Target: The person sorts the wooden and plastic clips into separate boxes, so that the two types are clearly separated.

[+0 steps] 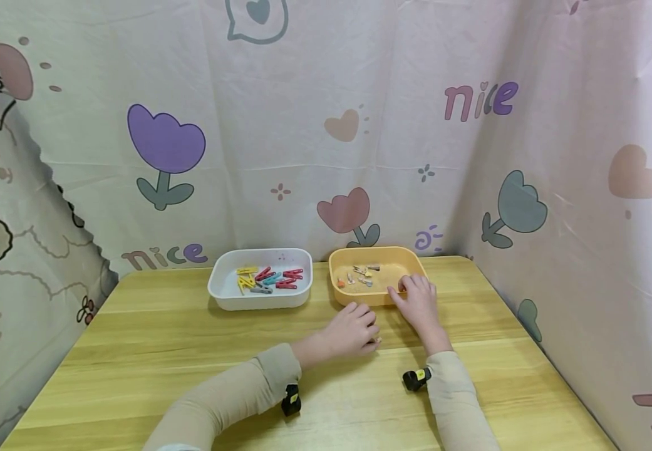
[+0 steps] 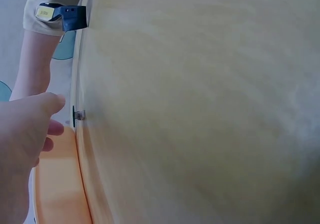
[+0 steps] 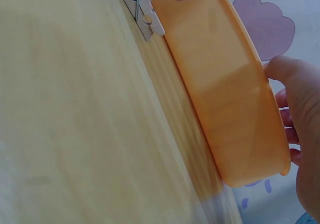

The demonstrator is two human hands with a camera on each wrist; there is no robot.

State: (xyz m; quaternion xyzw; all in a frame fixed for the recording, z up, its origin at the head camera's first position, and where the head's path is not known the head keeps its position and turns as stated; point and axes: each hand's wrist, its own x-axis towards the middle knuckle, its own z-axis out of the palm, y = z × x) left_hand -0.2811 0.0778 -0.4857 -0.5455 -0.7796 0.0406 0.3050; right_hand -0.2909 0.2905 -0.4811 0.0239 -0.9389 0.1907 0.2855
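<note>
My left hand (image 1: pixel 348 331) is low over the table, in front of the yellow tray (image 1: pixel 367 299). Close to its fingertips lies a small wooden clothespin (image 3: pixel 141 12) with a metal spring and a bit of green; a gap separates it from the thumb (image 2: pixel 54 103) in the left wrist view. My right hand (image 1: pixel 418 302) is at the tray's front right corner, thumb by the rim and fingers bent over the inside. Nothing shows in its grasp. Several tiny decorated clothespins (image 1: pixel 362 271) lie in the tray's left half.
Left of the yellow tray stands a white tray (image 1: pixel 260 303) with red, yellow, teal and grey plastic clothespins (image 1: pixel 266 277). Both trays sit at the back edge of the wooden table (image 1: pixel 190 332). A patterned curtain (image 1: pixel 280 125) hangs behind and along the sides.
</note>
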